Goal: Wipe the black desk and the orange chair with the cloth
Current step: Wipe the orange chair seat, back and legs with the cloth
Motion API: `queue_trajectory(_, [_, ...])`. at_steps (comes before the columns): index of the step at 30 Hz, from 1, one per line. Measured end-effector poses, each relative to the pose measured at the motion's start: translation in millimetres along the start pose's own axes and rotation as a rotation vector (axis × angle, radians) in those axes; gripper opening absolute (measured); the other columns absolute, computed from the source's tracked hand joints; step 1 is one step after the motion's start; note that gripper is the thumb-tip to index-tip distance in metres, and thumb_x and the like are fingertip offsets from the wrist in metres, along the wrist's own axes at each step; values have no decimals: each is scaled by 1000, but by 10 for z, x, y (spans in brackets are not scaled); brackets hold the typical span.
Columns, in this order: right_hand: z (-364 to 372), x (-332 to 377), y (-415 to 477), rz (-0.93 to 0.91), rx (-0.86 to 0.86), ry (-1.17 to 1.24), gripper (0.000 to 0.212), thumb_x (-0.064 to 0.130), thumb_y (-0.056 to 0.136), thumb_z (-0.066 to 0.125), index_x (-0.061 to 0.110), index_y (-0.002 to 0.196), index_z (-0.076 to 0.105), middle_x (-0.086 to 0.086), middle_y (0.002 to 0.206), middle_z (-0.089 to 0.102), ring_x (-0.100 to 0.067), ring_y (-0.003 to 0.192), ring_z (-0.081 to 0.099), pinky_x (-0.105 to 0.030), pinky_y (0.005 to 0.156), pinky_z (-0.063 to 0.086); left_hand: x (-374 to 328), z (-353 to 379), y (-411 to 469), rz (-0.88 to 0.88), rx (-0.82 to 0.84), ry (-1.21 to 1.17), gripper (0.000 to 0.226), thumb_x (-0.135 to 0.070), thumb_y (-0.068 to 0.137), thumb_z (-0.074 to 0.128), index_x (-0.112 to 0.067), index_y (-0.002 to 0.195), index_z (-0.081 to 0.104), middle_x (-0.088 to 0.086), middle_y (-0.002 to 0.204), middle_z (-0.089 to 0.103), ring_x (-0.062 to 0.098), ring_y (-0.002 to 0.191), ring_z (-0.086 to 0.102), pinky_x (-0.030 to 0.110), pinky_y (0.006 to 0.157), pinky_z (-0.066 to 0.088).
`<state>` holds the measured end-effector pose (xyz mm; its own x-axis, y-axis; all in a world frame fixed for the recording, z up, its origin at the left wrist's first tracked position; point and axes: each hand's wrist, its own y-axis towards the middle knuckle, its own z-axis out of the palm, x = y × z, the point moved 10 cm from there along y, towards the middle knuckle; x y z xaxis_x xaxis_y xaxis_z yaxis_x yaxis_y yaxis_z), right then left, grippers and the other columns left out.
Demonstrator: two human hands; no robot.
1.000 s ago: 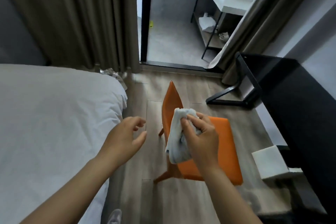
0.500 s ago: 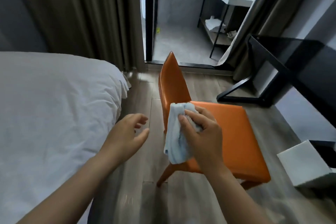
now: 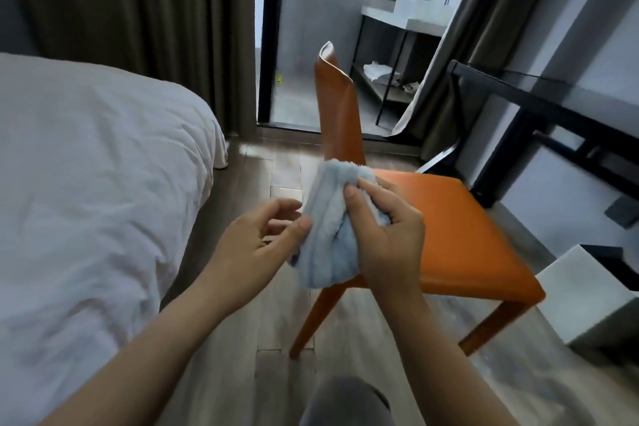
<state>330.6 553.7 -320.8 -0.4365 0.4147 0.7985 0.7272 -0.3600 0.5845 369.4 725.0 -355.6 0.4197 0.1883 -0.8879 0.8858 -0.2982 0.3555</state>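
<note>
While the right hand (image 3: 387, 235) grips the bunched pale-blue cloth (image 3: 328, 232) over the seat edge of the orange chair (image 3: 456, 228), the left hand (image 3: 256, 242) lies just beside it, loosely curled, thumb at the cloth's edge. Black worktop (image 3: 553, 97) stands at right; bed (image 3: 86, 183) at left.

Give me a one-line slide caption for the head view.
Right hand grips a pale blue cloth before the orange chair; left hand close beside it.

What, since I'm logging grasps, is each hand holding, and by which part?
The right hand grips the cloth by its bunched upper part. The left hand has its thumb at the cloth's left edge; whether it grips cannot be told.
</note>
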Motion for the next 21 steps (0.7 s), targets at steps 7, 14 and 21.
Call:
queue_trajectory(7, [40,141,-122,51,34,121,17,16,92,61,27,101,71,11,105,69,-8,101,65,-36,84,57,11,232,-73,-54,176,-172,74,-65,75,55,-43,141,32,-24,130,50,-1,113,57,22,85,56])
queue_trajectory(14, [51,16,-41,26,91,112,21,21,93,59,16,109,71,4,113,66,-14,109,62,-39,90,53,101,403,32,-62,167,-287,70,-60,68,63,-34,131,45,-12,115,63,10,105,64,27,79,58])
queue_trajectory(21, [12,-209,1,18,179,95,31,27,90,61,15,118,68,4,123,61,-14,119,56,-41,96,51,162,269,168,22,-18,-167,54,-48,68,65,-19,112,56,-7,94,64,7,85,64,17,70,53])
